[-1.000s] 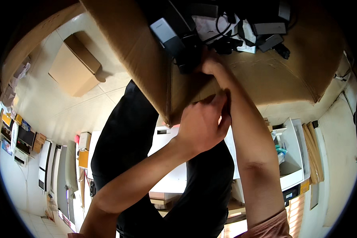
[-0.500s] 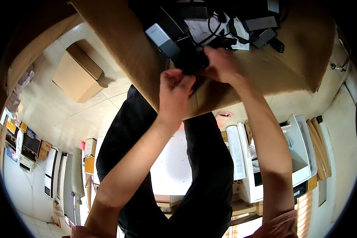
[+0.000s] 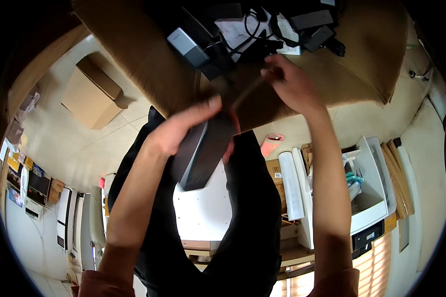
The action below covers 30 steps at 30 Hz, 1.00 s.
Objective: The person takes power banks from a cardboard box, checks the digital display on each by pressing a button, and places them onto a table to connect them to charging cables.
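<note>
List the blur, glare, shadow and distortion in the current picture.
In the head view, the dark box in the left hand is smeared by motion blur; in the head view, the white surface between the black trouser legs is washed out; in the head view, the large cardboard box is shadowed inside; in the head view, straight edges curve near the rim and corners go black.

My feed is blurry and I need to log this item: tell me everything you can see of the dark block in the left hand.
The dark block is long, boxy and near-black, with a pale strip along its length and flat-looking faces; its material is unclear through motion blur. It tilts, lower end toward picture left, in front of the person's lap by the large cardboard box. The left hand grips it, thumb across the upper end. A blurred streak reaches toward the right hand; whether it is attached, I cannot tell.
</note>
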Each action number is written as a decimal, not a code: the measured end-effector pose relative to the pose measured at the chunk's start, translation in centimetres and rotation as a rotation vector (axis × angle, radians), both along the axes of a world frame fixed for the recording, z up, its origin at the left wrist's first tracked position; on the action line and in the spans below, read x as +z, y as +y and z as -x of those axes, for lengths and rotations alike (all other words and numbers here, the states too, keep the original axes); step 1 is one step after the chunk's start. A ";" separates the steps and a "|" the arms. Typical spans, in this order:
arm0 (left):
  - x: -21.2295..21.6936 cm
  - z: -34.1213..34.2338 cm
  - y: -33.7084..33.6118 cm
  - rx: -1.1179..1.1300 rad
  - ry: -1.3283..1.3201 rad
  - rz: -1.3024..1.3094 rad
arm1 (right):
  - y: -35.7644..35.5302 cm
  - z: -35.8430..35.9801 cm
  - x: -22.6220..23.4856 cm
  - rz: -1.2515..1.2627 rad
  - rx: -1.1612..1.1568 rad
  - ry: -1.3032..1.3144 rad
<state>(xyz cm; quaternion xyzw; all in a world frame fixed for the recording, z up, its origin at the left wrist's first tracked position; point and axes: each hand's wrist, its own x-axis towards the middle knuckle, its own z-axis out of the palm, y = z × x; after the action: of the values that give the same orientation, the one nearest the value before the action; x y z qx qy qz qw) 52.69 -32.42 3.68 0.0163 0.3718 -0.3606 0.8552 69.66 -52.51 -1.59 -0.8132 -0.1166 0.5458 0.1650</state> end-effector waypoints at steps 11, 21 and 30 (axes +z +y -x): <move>1.9 -0.1 -2.5 -0.848 -0.754 0.064 | 3.6 3.9 -14.8 -0.077 1.078 -0.611; 1.1 -0.5 -3.0 -1.045 -0.769 -0.010 | 6.2 10.5 -14.4 0.386 0.933 0.057; 1.1 0.2 -4.2 -1.187 -0.774 -0.049 | 6.1 9.2 -6.8 -0.049 0.984 -0.034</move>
<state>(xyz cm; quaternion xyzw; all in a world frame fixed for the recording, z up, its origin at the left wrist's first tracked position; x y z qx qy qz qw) 52.49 -36.64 4.79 0.3623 -0.0225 -0.7257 0.5844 60.41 -46.38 -8.41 -0.6663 -0.5023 0.5429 -0.0951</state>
